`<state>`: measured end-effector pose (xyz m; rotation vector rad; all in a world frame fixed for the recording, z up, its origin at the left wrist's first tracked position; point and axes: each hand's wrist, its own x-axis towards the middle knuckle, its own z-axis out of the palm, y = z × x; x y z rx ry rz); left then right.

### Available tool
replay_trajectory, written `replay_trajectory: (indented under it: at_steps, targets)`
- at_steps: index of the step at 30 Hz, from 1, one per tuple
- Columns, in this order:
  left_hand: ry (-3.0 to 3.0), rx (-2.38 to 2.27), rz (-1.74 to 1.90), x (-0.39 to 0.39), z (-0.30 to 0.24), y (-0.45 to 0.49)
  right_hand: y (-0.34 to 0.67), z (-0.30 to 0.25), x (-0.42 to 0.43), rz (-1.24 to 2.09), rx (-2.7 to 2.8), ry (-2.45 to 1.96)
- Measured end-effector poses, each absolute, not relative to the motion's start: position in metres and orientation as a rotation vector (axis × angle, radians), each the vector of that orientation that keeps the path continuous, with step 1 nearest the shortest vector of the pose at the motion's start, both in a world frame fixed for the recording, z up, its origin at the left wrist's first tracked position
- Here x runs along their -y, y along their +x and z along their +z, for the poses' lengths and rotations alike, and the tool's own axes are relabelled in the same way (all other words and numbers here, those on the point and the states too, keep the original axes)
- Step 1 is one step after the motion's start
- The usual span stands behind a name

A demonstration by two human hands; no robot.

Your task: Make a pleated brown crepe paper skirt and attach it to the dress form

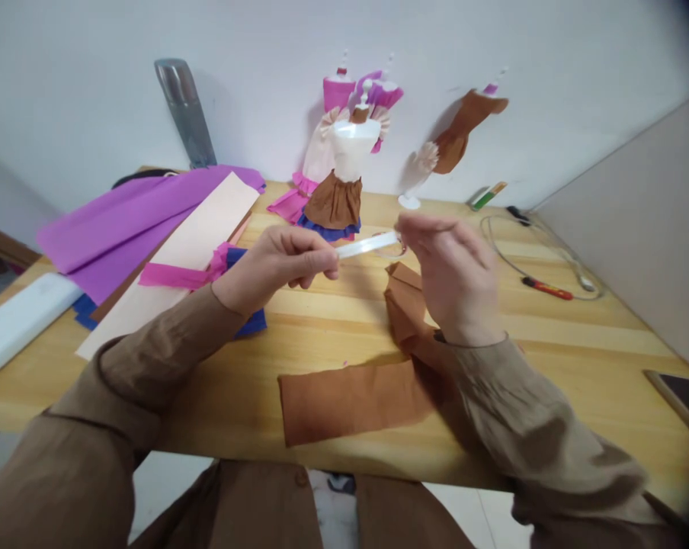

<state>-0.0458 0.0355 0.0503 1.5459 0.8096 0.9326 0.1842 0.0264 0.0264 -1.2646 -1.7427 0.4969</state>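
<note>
A short strip of white tape [368, 245] stretches between my hands above the table. My left hand [281, 259] pinches its left end between thumb and forefinger. At the other end, my right hand [450, 267] is closed with its fingertips at the strip, slightly blurred. Below lies a flat brown crepe paper strip [350, 400], with a folded brown piece [405, 301] partly hidden under my right hand and sleeve. Just behind my hands stands a small white dress form [356, 145] wearing a gathered brown skirt [334, 202] with a blue ruffle at its hem.
More dressed forms lean along the wall, including one in brown [464, 130]. Purple paper [132, 221], cream paper [207, 229] and a white box [27, 320] lie left. A cable [578, 267], a red screwdriver-like tool [550, 288] and a dark tablet-like object [684, 396] lie right.
</note>
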Motion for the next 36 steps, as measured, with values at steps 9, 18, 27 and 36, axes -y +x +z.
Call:
replay_trajectory:
  at_steps: [9,18,27,36]
  targets:
    - [1.760,-0.974,1.022,-0.023,0.068,-0.043,0.116,-0.014,0.038,0.636,2.748,-1.026]
    - [1.904,-0.953,1.055,-0.017,0.067,-0.042,0.106,-0.024,0.046,0.621,2.817,-0.747]
    - [1.953,-0.895,0.925,-0.014,0.070,-0.044,0.103,-0.029,0.055,0.616,2.786,-0.792]
    - [1.802,-0.835,0.669,-0.018,0.049,-0.035,0.117,0.003,0.053,1.605,2.253,-0.754]
